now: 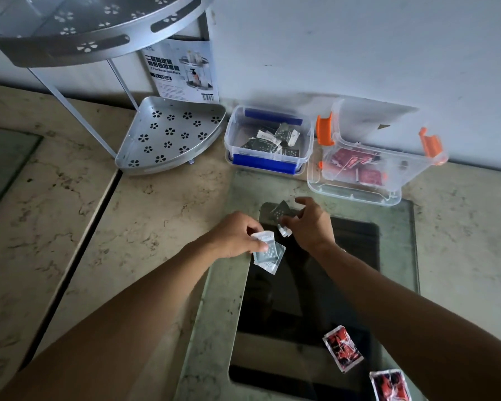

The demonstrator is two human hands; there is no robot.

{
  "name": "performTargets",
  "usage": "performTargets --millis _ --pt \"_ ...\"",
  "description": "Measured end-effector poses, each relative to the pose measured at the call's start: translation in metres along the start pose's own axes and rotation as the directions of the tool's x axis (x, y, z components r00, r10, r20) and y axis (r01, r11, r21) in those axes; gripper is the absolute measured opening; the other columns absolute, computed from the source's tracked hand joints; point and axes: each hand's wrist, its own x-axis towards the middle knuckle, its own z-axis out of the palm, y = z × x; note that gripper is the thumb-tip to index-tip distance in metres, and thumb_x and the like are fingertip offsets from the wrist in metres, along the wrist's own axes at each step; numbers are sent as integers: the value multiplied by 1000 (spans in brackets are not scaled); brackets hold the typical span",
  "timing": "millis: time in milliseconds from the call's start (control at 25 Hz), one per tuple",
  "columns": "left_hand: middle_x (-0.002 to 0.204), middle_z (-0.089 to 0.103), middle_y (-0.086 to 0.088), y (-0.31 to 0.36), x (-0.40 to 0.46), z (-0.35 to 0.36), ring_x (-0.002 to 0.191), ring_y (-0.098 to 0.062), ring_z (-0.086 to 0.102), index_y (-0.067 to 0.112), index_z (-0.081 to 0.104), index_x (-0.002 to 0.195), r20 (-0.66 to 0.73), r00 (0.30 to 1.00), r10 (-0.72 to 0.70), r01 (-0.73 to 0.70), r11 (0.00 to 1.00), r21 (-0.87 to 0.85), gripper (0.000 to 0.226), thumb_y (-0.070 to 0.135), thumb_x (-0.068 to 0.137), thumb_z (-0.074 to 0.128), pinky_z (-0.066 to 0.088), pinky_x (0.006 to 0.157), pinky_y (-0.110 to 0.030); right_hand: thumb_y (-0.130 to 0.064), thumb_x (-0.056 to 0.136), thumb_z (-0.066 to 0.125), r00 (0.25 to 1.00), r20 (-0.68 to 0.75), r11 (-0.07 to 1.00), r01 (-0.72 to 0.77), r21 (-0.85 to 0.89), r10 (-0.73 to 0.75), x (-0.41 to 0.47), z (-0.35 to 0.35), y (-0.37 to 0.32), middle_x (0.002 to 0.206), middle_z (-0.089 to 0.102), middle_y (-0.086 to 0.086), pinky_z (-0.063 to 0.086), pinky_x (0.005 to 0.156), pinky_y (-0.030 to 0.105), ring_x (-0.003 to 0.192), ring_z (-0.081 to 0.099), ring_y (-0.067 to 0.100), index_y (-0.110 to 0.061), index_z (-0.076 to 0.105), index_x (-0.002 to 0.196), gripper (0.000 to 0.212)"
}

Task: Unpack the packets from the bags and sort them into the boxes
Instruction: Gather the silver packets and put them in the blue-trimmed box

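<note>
- The left hand (237, 235) is in the middle of the scene. It pinches a small grey and white packet (268, 251) between the thumb and the fingers.
- The right hand (308, 224) is just to the right of the left hand. Its fingers are bent and partly spread over a dark grey packet (278, 212) lying on the glass. A tiny white bit (284, 230) sits under the fingers, but it is too small to tell if the hand grips it.
- Both hands are over a glass plate with a dark middle (310, 285), set on a stone counter (145, 215).
- Far from the hands stands a clear box with blue clips (268, 140). Grey packets lie inside it.
- To the right of that box is a clear box with orange clips (368, 166). Red packets lie inside it.
- Near the person, on the right side of the glass, lie two red packets, one (342, 348) and another (389, 384) at the near edge.
- On the far left stands a silver corner rack (168, 137) with flower holes. A paper label (182, 73) leans behind it.
</note>
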Motion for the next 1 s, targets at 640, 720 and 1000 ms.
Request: performTargets --millis 640,720,1000 --pt "87 70 -5 -7 11 19 66 -17 66 15 66 95 -177 972 -154 104 959 -263 25 14 76 83 52 55 -29 -38 76 84 990 73 927 -137 350 119 -9 0 3 68 73 -4 48 51 19 57 67 7 -16 72 82 26" --pt "94 75 -19 -7 15 7 73 -29 74 2 70 101 -195 941 -276 111 797 -594 26 10 79 82 63 68 -38 -43 79 80 988 131 883 -130 451 79 -9 -1 -4 60 72 -5 48 46 18 47 62 3 -16 74 78 28" --pt "97 77 -22 22 55 -47 91 -37 75 -3 72 101 -235 946 -224 -96 499 -861 30 10 75 82 62 80 -47 -32 96 63 979 206 841 -108 531 -4 36 -2 -61 72 73 -1 57 58 26 65 68 13 -22 70 83 18"
